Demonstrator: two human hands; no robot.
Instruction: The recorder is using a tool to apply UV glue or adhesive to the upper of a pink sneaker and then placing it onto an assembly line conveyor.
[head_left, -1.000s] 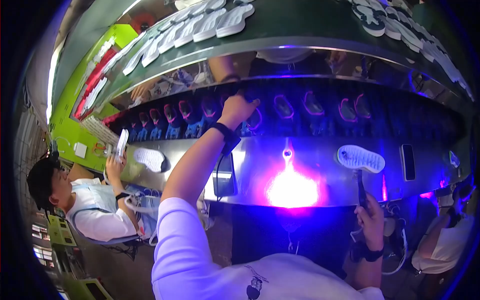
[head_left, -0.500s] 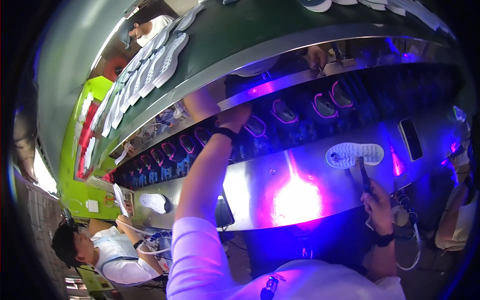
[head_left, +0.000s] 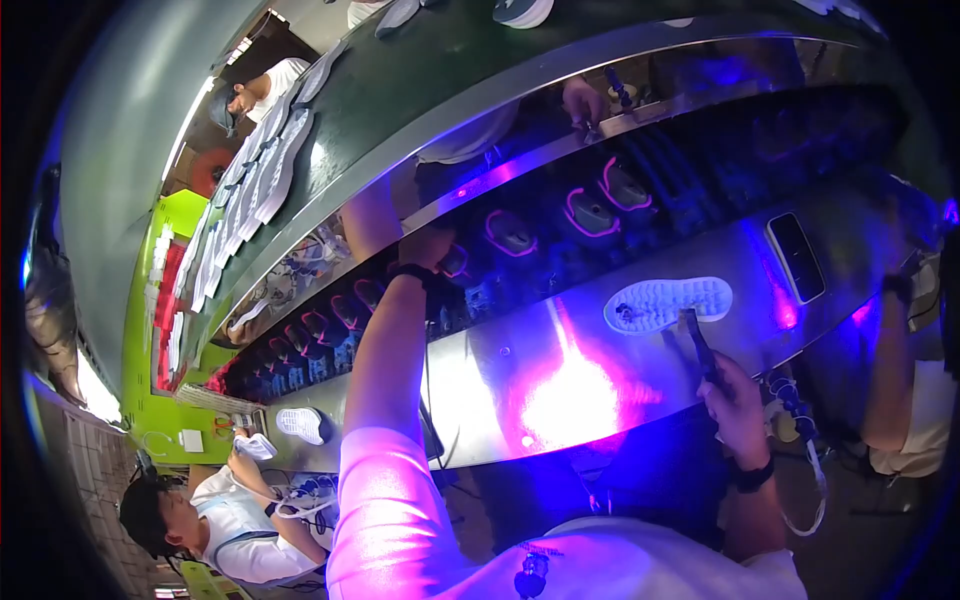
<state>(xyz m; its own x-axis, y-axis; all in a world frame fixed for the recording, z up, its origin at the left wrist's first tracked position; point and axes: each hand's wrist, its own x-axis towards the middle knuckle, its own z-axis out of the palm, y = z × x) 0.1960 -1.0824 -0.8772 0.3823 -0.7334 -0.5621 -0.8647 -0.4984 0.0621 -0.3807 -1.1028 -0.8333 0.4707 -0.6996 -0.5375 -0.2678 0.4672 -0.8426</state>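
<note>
My right hand (head_left: 735,402) is closed round a dark narrow tool (head_left: 702,350), its kind unclear. The tool's tip is at the near edge of a white shoe sole (head_left: 665,304) lying flat on the metal bench. My left hand (head_left: 427,248) reaches across to a dark line of shoe uppers with glowing pink edges. Next to it on the right is one shoe upper (head_left: 455,262); another shoe upper (head_left: 512,232) stands farther right. Shadow hides the left fingers, so whether they touch or grip anything does not show.
A bright pink-violet light patch (head_left: 570,400) covers the bench's middle. A phone (head_left: 796,258) lies right of the sole. Another sole (head_left: 302,425) lies at the left. Several soles (head_left: 262,185) line the green upper shelf. A co-worker (head_left: 215,520) sits at lower left; another person's arm (head_left: 888,370) is at right.
My view has shifted, so most things sit farther left in the picture. Both my hands stay at nearly the same places over the bench. The seated co-worker's white piece has changed its angle.
</note>
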